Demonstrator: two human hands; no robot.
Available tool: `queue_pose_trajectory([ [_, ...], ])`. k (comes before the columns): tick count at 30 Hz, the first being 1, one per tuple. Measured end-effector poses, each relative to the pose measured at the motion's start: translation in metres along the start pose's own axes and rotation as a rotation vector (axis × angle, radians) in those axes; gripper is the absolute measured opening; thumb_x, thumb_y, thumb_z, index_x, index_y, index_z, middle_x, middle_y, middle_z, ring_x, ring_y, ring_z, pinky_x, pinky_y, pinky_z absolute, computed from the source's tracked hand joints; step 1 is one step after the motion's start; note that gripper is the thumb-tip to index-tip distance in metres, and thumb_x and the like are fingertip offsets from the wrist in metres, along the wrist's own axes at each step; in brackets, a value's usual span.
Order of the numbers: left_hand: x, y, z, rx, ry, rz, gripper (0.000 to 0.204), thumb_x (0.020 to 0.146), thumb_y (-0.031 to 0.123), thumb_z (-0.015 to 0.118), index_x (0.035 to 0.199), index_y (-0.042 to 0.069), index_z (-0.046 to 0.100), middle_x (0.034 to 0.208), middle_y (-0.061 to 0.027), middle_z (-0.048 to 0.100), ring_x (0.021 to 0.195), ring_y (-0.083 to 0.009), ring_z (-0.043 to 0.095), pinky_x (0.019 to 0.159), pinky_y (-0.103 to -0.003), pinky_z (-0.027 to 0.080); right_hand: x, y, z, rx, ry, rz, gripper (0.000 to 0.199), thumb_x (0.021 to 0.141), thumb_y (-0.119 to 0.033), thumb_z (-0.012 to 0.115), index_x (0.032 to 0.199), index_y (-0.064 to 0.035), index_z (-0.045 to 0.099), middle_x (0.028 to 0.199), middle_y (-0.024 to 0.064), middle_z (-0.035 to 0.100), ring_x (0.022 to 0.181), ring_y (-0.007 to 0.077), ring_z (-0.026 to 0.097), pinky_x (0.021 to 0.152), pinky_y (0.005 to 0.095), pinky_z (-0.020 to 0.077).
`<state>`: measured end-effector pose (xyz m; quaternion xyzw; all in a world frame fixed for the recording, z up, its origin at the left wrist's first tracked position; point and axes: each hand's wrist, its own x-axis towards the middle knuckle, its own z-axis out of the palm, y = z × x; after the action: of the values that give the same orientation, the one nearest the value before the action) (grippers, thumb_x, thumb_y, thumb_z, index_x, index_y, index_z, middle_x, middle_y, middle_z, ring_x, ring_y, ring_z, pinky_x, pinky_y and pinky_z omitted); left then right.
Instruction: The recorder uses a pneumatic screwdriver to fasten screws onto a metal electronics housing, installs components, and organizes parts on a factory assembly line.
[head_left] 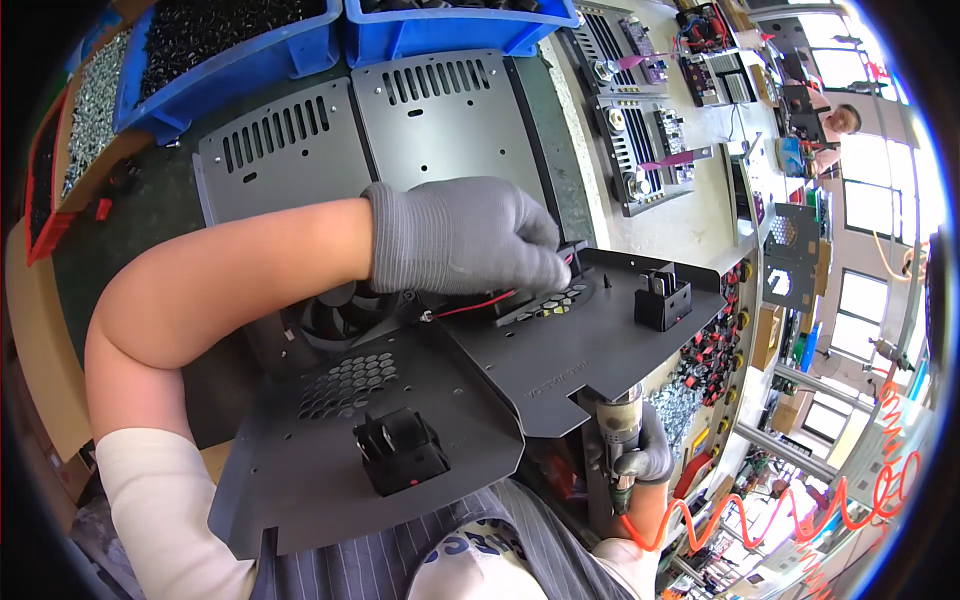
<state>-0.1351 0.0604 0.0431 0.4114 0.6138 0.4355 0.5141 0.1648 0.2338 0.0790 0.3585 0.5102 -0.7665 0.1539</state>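
My left hand [475, 235], in a grey knit glove, reaches across from the left. Its fingers are closed on a small black fan [500, 308] with red wires, at the hexagon-hole grille of the right dark metal panel [570, 350]. Much of that fan is hidden under the glove. Another black fan [345, 312] lies near the grille of the left dark panel [300, 450]. Each panel carries a black power socket, the left one [400, 450] and the right one [663, 300]. My right hand [650, 450], also gloved, grips a pneumatic screwdriver [620, 430] beside the right panel's near edge.
Two slotted metal plates [440, 120] stand behind the panels. Blue bins [240, 65] of black parts and a box of small screws [95, 110] line the far left. An orange coiled air hose [745, 525] hangs at right. Across the bench, a person [840, 120] is visible.
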Motion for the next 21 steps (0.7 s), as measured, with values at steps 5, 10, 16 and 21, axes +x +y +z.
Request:
queue_pose_trajectory([
  [5,0.008,0.006,0.002,-0.021,-0.015,-0.124,0.037,0.082,0.034,0.062,0.095,0.0,0.066,0.083,-0.0086,0.066,0.079,-0.0145,0.059,0.075,-0.03,0.046,0.002,-0.008,0.0,-0.053,-0.015,0.04,0.081,0.046,-0.025,0.085,0.112,0.0058,0.049,0.076,0.0097,0.061,0.06,0.0168,0.059,0.057,0.0269,0.0483],
  [10,0.006,0.017,0.001,0.051,-0.048,-0.086,0.037,0.081,0.036,0.063,0.094,0.0,0.066,0.083,-0.0083,0.066,0.079,-0.0141,0.059,0.075,-0.029,0.046,0.002,-0.007,-0.006,-0.073,-0.044,0.051,0.075,0.046,-0.023,0.084,0.108,0.0042,0.051,0.076,0.0089,0.061,0.061,0.016,0.058,0.057,0.0268,0.0482],
  [16,0.006,0.013,0.002,0.031,-0.051,-0.048,0.037,0.082,0.035,0.063,0.093,0.0,0.066,0.083,-0.0076,0.066,0.078,-0.0135,0.058,0.074,-0.029,0.046,0.004,-0.005,-0.004,-0.115,-0.008,0.034,0.074,0.047,-0.023,0.082,0.109,0.0026,0.051,0.077,0.0076,0.06,0.062,0.0154,0.058,0.057,0.0254,0.0472],
  [21,0.007,0.012,0.002,0.044,-0.086,-0.003,0.034,0.083,0.031,0.061,0.093,-0.001,0.066,0.083,-0.0065,0.065,0.078,-0.0115,0.057,0.074,-0.028,0.045,0.007,-0.007,0.004,-0.159,0.005,0.001,0.077,0.05,-0.024,0.083,0.114,0.0021,0.049,0.077,0.0055,0.059,0.063,0.0142,0.058,0.059,0.025,0.0466],
])
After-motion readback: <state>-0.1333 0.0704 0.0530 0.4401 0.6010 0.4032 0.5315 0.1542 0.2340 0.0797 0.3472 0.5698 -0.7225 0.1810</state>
